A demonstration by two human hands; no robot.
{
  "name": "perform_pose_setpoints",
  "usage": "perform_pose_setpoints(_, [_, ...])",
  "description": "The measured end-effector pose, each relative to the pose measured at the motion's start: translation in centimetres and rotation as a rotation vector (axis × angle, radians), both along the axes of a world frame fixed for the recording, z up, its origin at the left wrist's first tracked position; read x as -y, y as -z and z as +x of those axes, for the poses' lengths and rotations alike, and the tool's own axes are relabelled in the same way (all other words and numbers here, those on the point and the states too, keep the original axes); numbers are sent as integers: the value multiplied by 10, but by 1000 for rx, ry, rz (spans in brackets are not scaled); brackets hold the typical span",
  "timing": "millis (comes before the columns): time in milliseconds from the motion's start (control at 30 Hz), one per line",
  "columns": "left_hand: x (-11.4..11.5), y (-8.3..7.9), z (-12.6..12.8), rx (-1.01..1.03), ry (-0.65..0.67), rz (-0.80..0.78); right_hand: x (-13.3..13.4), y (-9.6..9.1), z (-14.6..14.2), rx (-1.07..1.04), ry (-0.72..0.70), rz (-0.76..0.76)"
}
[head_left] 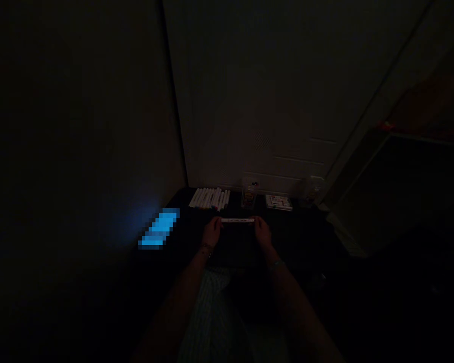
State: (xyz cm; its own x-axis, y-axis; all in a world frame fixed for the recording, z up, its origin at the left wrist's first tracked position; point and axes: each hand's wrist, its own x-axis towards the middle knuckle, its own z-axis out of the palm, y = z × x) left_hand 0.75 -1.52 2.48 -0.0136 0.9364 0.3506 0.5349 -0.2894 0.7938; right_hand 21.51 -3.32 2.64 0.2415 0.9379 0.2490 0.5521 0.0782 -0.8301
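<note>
The marker (237, 220) lies straight between the two hands, its long axis running sideways, nearly level from one to the other, across the line of the forearms. The left grip (212, 232) is closed on its left end, the right grip (263, 233) on its right end, so neither hand is nearer; the middle is bare. In this dark it is hard to tell whether the marker touches the desk (236, 247) or is held above it. Beyond it, toward the wall, the row (210, 198) of other pens sits ahead and to the left, with the clear pack (248, 195) ahead and the flat case (279, 202) ahead to the right. The glowing screen (159, 230) is left of the left grip, well apart.
</note>
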Motion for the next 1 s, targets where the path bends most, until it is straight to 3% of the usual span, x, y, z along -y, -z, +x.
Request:
perform_pose_setpoints(200, [0, -2, 1, 41, -38, -17, 6, -5, -2, 13, 2, 34])
perform_pose_setpoints(400, [0, -8, 1, 233, -47, -53, 14, -15, -6, 27, -45, 104])
perform_pose_setpoints(500, [0, -12, -7, 382, -90, -40, 19, -18, -13, 55, -180, 126])
perform_pose_setpoints(567, [1, -14, -11, 460, -103, -42, 22, -16, -18, 93, -352, 111])
perform_pose_setpoints(667, [5, -12, -7, 362, 19, -127, 23, -13, -24, 129, -496, 104])
perform_pose_setpoints(733, [9, -9, 1, 199, 146, -220, 22, -12, -25, 136, -501, 103])
perform_pose_setpoints(800, [13, -10, 10, 150, 204, -208, 21, -13, -25, 154, -508, 100])
perform_pose_setpoints(900, [15, -16, 13, 248, 273, -115, 21, -15, -24, 175, -525, 124])
perform_pose_setpoints(1000, [10, -21, 4, 391, 247, -152, 20, -15, -21, 91, -493, 98])
